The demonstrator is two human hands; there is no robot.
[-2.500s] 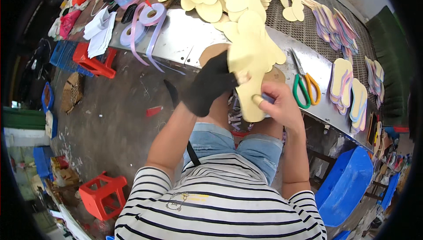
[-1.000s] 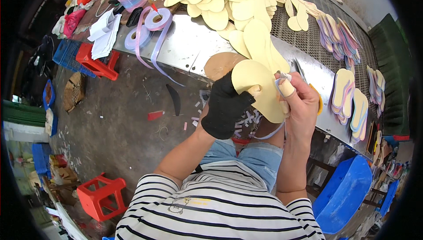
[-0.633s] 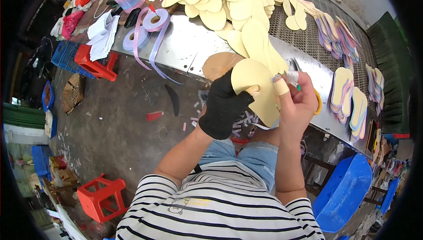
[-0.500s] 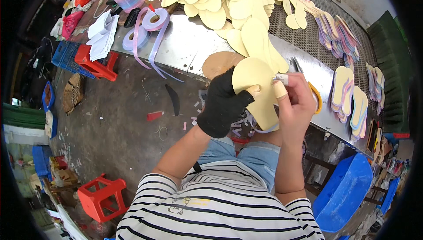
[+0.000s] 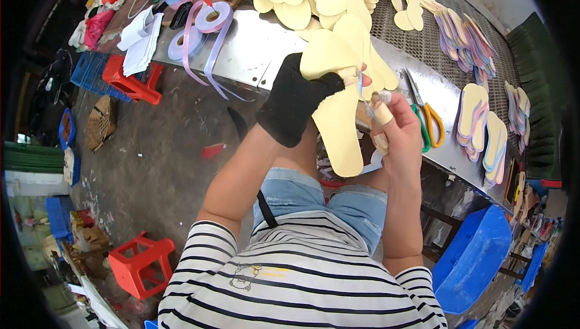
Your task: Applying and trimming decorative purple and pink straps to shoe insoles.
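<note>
Gripping yellow insole (image 5: 339,136), pale ribbon (image 5: 374,163)

Head view: the insole has been carried nearer the table (image 5: 249,51), clenched by the gloved left hand (image 5: 299,101); ribbon is pinched by the right hand (image 5: 400,133). The insole's long axis is pointed bodyward, narrow end nearest.

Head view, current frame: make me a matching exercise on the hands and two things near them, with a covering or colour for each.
1. left hand
2. right hand
3. held insole
4. scissors

A. one green handle, one orange-yellow
B. ungloved, with wrapped fingers
C. pale yellow
D. in a black glove

Right pairs: 1-D, 2-B, 3-C, 4-A
</note>
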